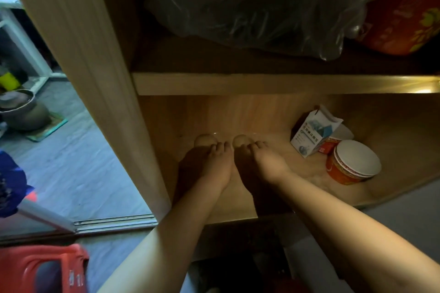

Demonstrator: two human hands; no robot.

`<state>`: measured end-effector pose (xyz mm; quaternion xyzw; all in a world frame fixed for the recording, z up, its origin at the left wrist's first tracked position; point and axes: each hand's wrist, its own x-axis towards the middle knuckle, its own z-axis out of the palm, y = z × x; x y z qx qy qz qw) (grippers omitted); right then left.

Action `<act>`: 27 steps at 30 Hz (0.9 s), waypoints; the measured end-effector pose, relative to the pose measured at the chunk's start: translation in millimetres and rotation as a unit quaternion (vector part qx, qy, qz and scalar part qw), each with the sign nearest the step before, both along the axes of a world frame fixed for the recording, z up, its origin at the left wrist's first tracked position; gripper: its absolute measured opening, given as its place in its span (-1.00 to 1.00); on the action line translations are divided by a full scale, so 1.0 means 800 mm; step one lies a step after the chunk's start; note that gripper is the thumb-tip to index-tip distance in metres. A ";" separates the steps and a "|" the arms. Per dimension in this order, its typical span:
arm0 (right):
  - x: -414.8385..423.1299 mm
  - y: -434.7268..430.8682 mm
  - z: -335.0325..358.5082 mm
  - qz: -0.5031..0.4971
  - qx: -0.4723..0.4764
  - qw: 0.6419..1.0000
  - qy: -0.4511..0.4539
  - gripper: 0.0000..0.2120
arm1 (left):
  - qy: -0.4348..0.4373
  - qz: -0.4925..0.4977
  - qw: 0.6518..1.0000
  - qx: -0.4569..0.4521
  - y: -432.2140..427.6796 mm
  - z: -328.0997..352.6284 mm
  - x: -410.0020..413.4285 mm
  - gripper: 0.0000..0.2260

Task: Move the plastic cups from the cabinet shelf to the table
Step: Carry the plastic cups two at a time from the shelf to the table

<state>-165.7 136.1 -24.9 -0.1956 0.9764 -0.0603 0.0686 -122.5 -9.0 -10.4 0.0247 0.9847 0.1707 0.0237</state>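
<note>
Both arms reach into the lower cabinet shelf (273,112). Two clear plastic cups stand side by side on it and are almost invisible in the dim light. The left cup (206,138) shows only as a faint rim glint, with a thumb seen enlarged through its wall. My left hand (210,164) has its fingers curled around it. Just to its right, my right hand (265,162) wraps the right cup (241,139) in the same way. The two hands nearly touch.
An orange paper bowl with a white lid (354,163) and a white-blue carton (314,134) sit at the shelf's right. A dark plastic bag (257,7) fills the shelf above. The cabinet's side panel (78,54) is at left, and a red stool (40,269) and pots (22,112) are on the floor.
</note>
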 end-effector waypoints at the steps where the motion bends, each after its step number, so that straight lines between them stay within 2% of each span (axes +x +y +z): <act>1: 0.000 0.000 0.000 -0.005 -0.002 1.000 -0.002 -0.58 | -0.001 0.001 1.000 0.005 0.000 0.001 -0.001 -0.48; 8: 0.015 0.008 0.002 0.014 -0.050 0.998 0.032 -0.70 | 0.024 -0.002 0.999 0.042 -0.010 -0.010 -0.001 -0.63; 17: 0.067 0.033 0.034 0.023 -0.058 0.995 0.073 -0.59 | 0.062 -0.009 0.996 0.057 -0.004 -0.016 0.026 -0.74; 20: 0.086 0.047 0.052 0.023 -0.057 0.993 0.104 -0.60 | 0.118 -0.015 0.991 0.067 0.005 0.001 0.051 -0.81; 24: 0.120 0.064 0.081 0.050 -0.082 0.983 0.154 -0.70 | 0.217 -0.024 0.973 0.070 0.018 0.041 0.100 -0.87; 27: 0.153 0.075 0.103 0.075 -0.110 0.972 0.192 -0.79 | 0.258 -0.003 0.964 0.067 0.025 0.076 0.143 -0.93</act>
